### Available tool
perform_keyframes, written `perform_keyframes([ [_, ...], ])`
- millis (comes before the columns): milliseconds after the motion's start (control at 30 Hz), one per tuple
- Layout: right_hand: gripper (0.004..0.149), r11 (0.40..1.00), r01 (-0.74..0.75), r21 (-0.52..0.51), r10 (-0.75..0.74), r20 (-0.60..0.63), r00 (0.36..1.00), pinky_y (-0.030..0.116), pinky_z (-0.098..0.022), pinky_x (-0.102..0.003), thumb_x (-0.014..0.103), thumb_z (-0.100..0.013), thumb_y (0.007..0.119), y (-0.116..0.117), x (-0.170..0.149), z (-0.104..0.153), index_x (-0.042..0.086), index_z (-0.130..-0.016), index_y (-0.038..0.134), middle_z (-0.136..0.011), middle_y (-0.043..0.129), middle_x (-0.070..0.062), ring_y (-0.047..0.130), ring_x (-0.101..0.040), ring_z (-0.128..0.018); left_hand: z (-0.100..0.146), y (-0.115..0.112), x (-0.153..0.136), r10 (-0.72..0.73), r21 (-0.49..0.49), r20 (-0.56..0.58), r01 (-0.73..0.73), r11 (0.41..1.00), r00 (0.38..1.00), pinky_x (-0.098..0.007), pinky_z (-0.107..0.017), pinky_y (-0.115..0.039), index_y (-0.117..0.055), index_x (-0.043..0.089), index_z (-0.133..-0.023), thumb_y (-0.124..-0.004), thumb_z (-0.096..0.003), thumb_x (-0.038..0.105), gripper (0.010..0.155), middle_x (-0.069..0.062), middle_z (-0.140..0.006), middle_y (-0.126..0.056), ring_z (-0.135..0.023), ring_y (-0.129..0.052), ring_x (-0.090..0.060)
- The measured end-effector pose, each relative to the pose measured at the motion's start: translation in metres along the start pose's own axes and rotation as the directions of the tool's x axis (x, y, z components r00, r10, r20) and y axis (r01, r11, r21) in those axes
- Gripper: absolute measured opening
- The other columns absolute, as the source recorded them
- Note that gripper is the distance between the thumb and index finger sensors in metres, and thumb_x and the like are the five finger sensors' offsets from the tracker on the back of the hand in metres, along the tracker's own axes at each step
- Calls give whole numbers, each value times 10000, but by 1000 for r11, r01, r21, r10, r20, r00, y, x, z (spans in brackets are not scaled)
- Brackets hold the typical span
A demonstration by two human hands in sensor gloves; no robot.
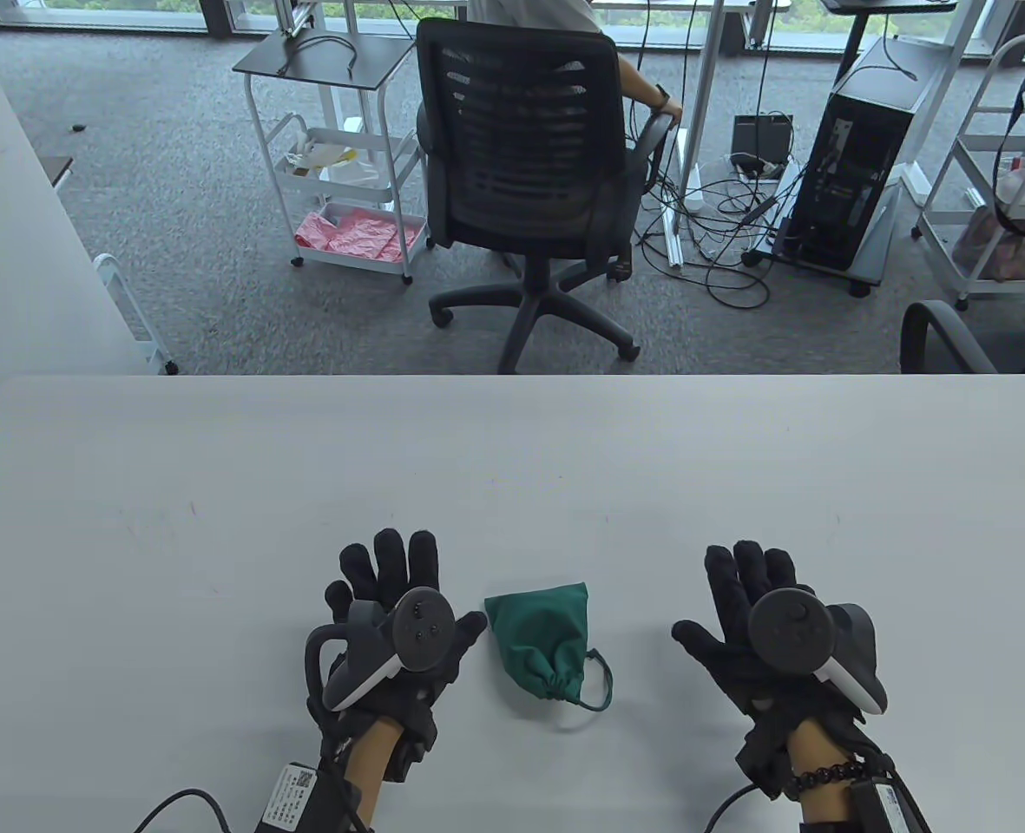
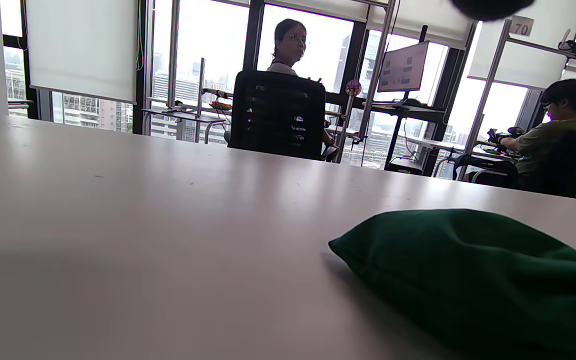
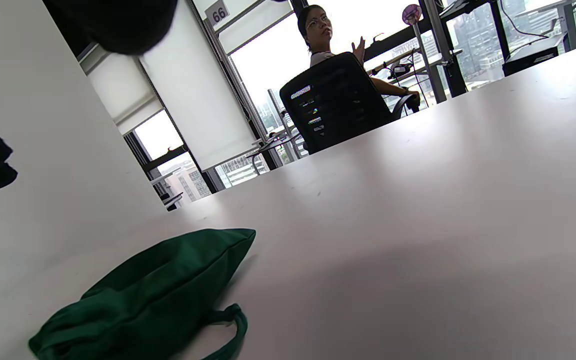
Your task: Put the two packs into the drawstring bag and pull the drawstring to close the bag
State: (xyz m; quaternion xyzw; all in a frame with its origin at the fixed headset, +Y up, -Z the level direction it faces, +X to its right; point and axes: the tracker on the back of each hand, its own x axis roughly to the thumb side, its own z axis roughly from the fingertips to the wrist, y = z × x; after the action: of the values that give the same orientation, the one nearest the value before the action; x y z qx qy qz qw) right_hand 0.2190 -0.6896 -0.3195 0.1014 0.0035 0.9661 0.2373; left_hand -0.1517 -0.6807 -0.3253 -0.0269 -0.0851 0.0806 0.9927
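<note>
A green drawstring bag [image 1: 543, 640] lies on the white table [image 1: 217, 486] between my two hands, its neck gathered tight and its cord loop trailing toward the near edge. It looks stuffed; no packs show outside it. My left hand [image 1: 390, 599] lies flat on the table just left of the bag, fingers spread and holding nothing. My right hand [image 1: 751, 599] lies flat well to the right, fingers straight, also holding nothing. The left wrist view has the bag [image 2: 478, 270] at lower right. In the right wrist view the bag [image 3: 153, 295] is at lower left with its cord loop.
Beyond the table's far edge stand a black office chair [image 1: 525, 165] with a person seated behind it, a white cart [image 1: 347, 156], a computer tower [image 1: 859, 156] and loose floor cables. Another person sits at a desk [image 2: 563, 135] to the right.
</note>
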Motion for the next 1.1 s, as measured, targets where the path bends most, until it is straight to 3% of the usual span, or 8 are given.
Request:
perform_keyframes([
  [1100, 842, 999, 0, -39, -1, -12, 1000, 189, -644, -760, 544, -517, 670, -2, -1, 4, 108, -1111, 263, -1133, 150, -277, 108, -569, -984, 3, 2, 0, 12, 52, -9, -11, 999, 1000, -813, -675, -315, -116, 166, -1116, -565, -520, 646, 887, -296, -1172, -160, -1021, -208, -671],
])
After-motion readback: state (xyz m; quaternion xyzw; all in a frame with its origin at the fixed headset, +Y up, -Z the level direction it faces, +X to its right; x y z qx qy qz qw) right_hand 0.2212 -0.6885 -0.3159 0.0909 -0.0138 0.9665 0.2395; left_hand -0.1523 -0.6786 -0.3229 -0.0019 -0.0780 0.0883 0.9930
